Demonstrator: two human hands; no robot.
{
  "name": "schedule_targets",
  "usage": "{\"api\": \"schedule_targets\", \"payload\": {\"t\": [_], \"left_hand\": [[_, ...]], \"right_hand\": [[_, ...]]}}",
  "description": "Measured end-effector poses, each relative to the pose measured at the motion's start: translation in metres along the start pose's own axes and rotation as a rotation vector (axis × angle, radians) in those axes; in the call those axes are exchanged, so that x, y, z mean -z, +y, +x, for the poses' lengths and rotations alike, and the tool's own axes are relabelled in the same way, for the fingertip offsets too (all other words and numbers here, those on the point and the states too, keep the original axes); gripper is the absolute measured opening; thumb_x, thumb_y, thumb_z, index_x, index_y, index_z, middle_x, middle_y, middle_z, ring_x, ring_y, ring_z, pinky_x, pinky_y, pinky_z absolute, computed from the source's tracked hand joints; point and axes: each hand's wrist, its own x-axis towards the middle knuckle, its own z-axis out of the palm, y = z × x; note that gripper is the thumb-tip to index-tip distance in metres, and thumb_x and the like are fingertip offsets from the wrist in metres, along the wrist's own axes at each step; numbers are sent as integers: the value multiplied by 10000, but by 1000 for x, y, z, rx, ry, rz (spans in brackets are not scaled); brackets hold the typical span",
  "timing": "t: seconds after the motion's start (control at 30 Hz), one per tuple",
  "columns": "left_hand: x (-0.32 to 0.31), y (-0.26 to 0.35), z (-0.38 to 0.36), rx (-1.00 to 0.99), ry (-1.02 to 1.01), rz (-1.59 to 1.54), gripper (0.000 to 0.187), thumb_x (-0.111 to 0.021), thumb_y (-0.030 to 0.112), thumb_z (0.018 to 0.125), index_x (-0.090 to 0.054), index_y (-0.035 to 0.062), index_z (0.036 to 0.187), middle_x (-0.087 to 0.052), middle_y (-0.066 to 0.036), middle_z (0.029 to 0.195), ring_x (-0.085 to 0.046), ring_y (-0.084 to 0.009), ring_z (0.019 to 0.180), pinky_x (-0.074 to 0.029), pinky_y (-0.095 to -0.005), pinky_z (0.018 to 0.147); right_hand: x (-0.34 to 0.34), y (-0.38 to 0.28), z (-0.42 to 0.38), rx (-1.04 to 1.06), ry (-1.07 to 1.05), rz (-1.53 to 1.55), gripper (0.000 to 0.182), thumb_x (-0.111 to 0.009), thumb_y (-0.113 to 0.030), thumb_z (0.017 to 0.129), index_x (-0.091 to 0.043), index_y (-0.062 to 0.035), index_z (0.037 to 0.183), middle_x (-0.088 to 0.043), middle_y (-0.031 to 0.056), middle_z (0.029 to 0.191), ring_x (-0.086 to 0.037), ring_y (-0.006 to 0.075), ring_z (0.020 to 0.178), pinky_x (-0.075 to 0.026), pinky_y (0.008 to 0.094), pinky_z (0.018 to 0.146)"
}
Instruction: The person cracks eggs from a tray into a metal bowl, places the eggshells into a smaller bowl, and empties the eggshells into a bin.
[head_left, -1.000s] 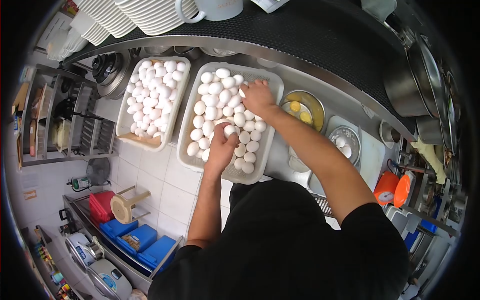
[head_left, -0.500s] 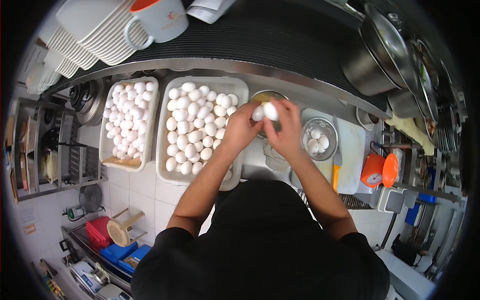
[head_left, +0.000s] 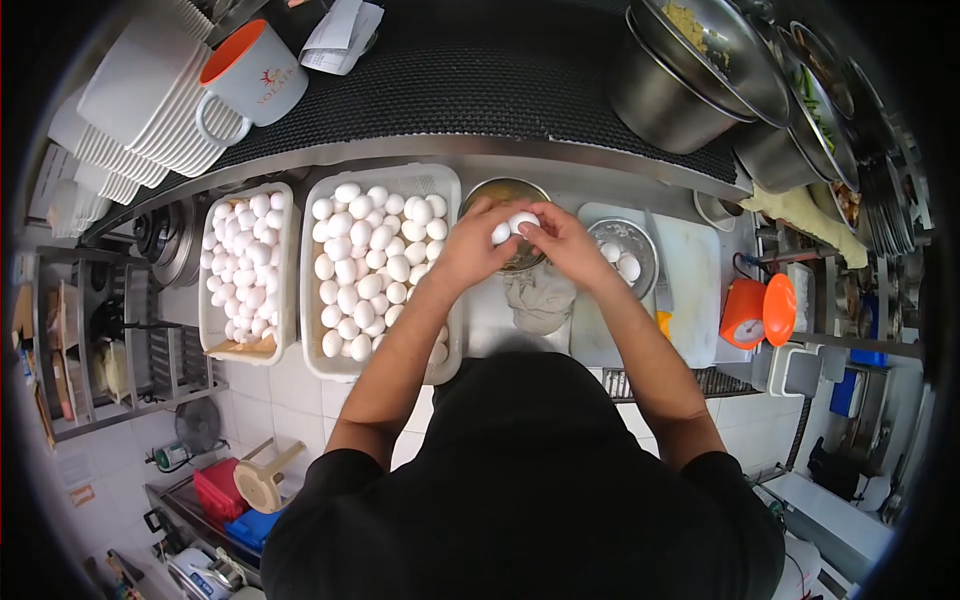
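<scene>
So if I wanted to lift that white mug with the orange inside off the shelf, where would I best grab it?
By its handle. The mug lies tilted against the stacked plates on the black shelf mat, and its loop handle sticks out on the lower left, toward the plates. Probably come from that side and hook fingers through the loop; the round body looks harder to grip.

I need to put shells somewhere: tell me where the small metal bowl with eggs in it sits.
In the head view, the small metal bowl sits on the white board right of the person's right hand, just beyond the yolk bowl.
</scene>
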Motion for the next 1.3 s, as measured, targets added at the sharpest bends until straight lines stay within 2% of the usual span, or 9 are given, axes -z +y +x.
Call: {"api": "schedule_targets", "payload": {"t": [0.27, 0.37, 0.57, 0.8, 0.87, 1.03, 1.07, 1.2, 1.3], "left_hand": [[8, -1, 12, 19, -162, 102, 497, -763, 89, 885, -750, 184, 1373, -711, -101, 1208, -734, -307, 1046, -611, -409, 881], [2, -7, 13, -16, -183, 266, 492, -771, 89, 880, -755, 193, 1360, -709, -97, 1212, -733, -315, 1043, -608, -425, 892], [-38, 19, 24, -83, -192, 167, 529, -811, 132, 878, -729, 209, 1395, -683, -87, 1295, -730, -320, 1072, -604, -435, 944], [-80, 50, 20, -122, -177, -54, 519, -844, 281, 934, -692, 169, 1417, -694, -96, 1345, -736, -324, 1071, -594, -429, 966], [-67, 41, 10, -45, -146, -105, 460, -835, 289, 953, -705, 114, 1357, -710, -109, 1316, -745, -299, 1064, -592, -406, 958], [-10, -23, -65, 392, 196, -372, 347, -765, 249, 999, -567, 95, 1238, -697, -61, 1014, -646, -153, 807, -536, -318, 691], [22, -19, -80, 723, 107, -553, 318, -658, 159, 1011, -495, 119, 1281, -635, -38, 1028, -570, -129, 752, -493, -303, 625], [76, -38, -141, 799, 325, -436, 367, -539, 99, 987, -449, 66, 1342, -617, -84, 1026, -607, -160, 793, -522, -322, 694], [86, -49, -170, 826, 471, -321, 390, -623, 100, 1007, -492, 30, 1368, -642, -80, 1020, -630, -146, 813, -544, -314, 697]], "right_hand": [[23, -15, 6, -105, -157, -60, 317, -741, -172, 1038, -681, -28, 1314, -729, 50, 997, -657, 117, 876, -557, 311, 756], [28, -25, 2, 10, -99, -490, 346, -776, -158, 988, -704, -41, 1306, -743, 74, 1081, -693, 152, 911, -571, 330, 798], [63, -59, -40, 180, 69, -826, 445, -812, -138, 884, -712, -50, 1309, -723, 200, 1203, -710, 382, 1058, -573, 438, 928], [111, -43, -84, 31, 217, -1091, 425, -798, -157, 905, -702, -50, 1305, -728, 216, 1257, -684, 431, 1174, -549, 493, 1013], [99, -43, -71, 23, 213, -1024, 425, -791, -164, 916, -700, -52, 1316, -730, 206, 1270, -682, 428, 1186, -547, 494, 1024], [-17, -62, -14, 241, -76, -794, 369, -732, -200, 973, -705, -66, 1315, -733, 190, 1267, -681, 424, 1187, -549, 494, 1023], [-42, -59, -1, 320, -123, -789, 341, -728, -206, 976, -712, -72, 1289, -738, 183, 1254, -685, 416, 1184, -551, 490, 1024], [-137, -54, 65, 332, -297, -1068, 235, -636, -163, 1014, -728, -37, 1190, -729, 196, 1270, -702, 395, 1190, -583, 485, 997], [-176, -19, 123, 208, -278, -1239, 247, -566, -123, 1027, -728, 2, 1166, -703, 233, 1315, -702, 410, 1202, -604, 481, 972]]}}
